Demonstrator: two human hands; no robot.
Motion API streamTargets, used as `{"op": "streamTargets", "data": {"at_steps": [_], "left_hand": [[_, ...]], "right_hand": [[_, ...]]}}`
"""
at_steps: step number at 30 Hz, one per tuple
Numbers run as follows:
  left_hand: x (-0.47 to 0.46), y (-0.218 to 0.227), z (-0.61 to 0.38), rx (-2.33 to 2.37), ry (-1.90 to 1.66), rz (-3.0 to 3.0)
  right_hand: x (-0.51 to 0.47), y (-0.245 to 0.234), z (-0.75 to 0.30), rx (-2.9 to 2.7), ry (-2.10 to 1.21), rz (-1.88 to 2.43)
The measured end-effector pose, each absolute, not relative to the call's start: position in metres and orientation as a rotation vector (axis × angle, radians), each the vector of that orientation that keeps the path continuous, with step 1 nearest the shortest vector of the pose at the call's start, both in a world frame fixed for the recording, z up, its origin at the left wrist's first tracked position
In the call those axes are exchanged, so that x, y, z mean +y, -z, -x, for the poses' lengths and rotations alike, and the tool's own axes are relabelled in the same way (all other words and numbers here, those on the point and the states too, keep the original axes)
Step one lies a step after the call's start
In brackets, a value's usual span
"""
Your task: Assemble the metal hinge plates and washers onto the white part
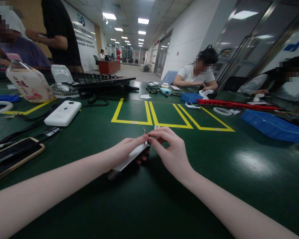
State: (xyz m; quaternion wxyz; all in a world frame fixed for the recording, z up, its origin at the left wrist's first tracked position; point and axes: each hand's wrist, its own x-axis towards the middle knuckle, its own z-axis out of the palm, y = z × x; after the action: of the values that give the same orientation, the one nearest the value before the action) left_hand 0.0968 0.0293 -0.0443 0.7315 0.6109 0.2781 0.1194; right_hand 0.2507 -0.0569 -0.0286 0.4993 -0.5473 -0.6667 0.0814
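Observation:
My left hand point(129, 147) is closed around a slim, flat object with a pale top and dark edge point(133, 156). It is tilted, its near end pointing to the lower left, and I cannot make out its kind. At its far end a small shiny metal piece point(144, 130) sticks up beside my left thumb. My right hand point(168, 146) pinches at this same end, thumb and forefinger together. Whatever lies between those fingertips is too small to name. Both hands are held over the green table point(149, 205), in front of the yellow tape outlines point(132, 122).
To the left are a phone point(15, 156), a white power bank point(63, 113), cables and a drink bottle point(28, 81). Blue trays point(274, 125) and a tape roll point(222, 111) lie to the right. A person point(196, 73) sits across the table; others are at both sides.

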Motion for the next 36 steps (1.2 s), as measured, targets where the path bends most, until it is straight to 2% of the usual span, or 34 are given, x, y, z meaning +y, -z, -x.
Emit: {"op": "streamTargets", "data": {"at_steps": [12, 36], "left_hand": [[0.028, 0.042, -0.096, 0.616, -0.262, -1.363], [0.027, 0.046, -0.099, 0.621, -0.321, -1.337]], "right_hand": [[-0.050, 0.038, -0.255, -1.449, -0.402, 1.414], [-0.050, 0.041, -0.256, -1.487, -0.380, 1.259]]}}
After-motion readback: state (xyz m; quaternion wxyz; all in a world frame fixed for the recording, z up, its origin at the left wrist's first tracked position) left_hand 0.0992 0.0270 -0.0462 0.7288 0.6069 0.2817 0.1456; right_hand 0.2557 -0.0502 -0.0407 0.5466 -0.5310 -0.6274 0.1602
